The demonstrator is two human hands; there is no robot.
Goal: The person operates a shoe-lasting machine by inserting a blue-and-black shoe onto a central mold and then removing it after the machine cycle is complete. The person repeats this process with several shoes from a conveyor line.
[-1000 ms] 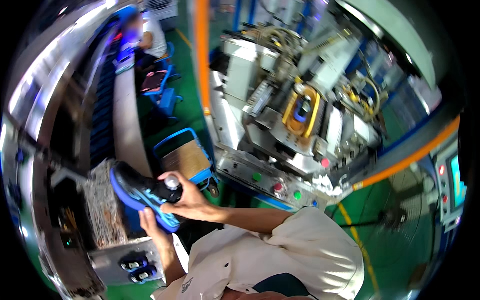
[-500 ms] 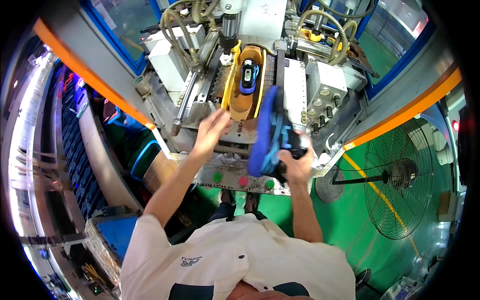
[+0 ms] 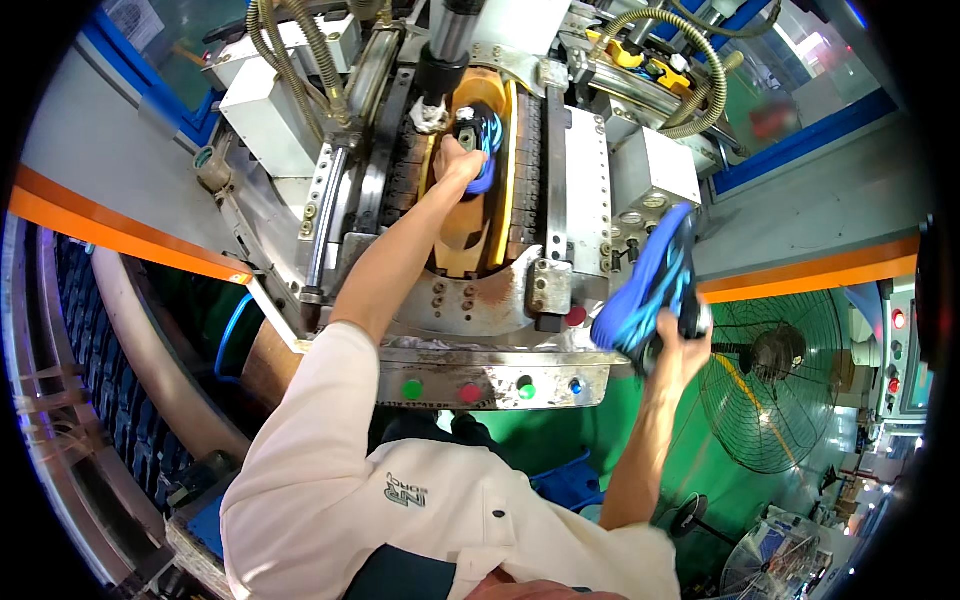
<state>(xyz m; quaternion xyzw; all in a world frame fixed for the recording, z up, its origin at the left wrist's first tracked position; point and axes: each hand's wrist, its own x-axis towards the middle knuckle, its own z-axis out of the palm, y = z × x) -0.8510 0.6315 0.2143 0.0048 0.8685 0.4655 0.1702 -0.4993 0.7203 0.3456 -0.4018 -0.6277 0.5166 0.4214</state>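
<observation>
My right hand is closed round the heel end of a shoe, black with light-blue straps and a blue sole. That shoe hangs tilted, right of the machine's front, sole facing left. Reaching into the machine, my left hand is closed on the ankle part of a second, similar black-and-blue shoe. This one lies in a long brown trough with yellow edges. My fingertips and part of the second shoe's near left side are hidden. Close above my left hand stands a dark press rod.
A front panel with coloured buttons runs along the machine's near edge. Orange-edged frame posts flank the machine. A floor fan stands at the right, and a curved conveyor lies at the left.
My left hand has moved forward from in front of the trough onto the shoe inside it. My right hand has carried its shoe right, away from the machine's middle.
</observation>
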